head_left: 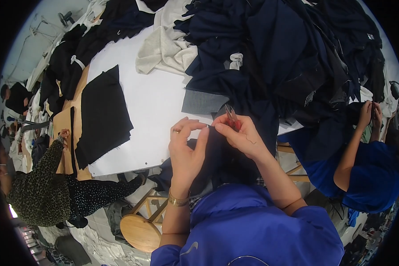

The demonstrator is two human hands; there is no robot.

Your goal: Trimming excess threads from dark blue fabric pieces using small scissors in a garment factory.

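My right hand [243, 138] is closed around a small pair of scissors [233, 120] with red handles, blades pointing up and away from me. Its thumb and forefinger also pinch the upper edge of a dark navy fabric piece [219, 153], which hangs down over my lap. My left hand [186, 148], with a ring and a gold-coloured wrist band, brings thumb and forefinger together at the same edge. What exactly lies between those left fingertips is small and partly hidden. Just beyond my hands, a grey-blue fabric piece [204, 102] lies on the table.
A white-topped table [142, 102] bears a black cut panel [104, 117], crumpled off-white cloth [166, 51] and a large navy fabric heap [279, 48]. A wooden stool [140, 231] stands at lower left. One person in patterned clothes [40, 195] is at left; another in blue [372, 177] works at right.
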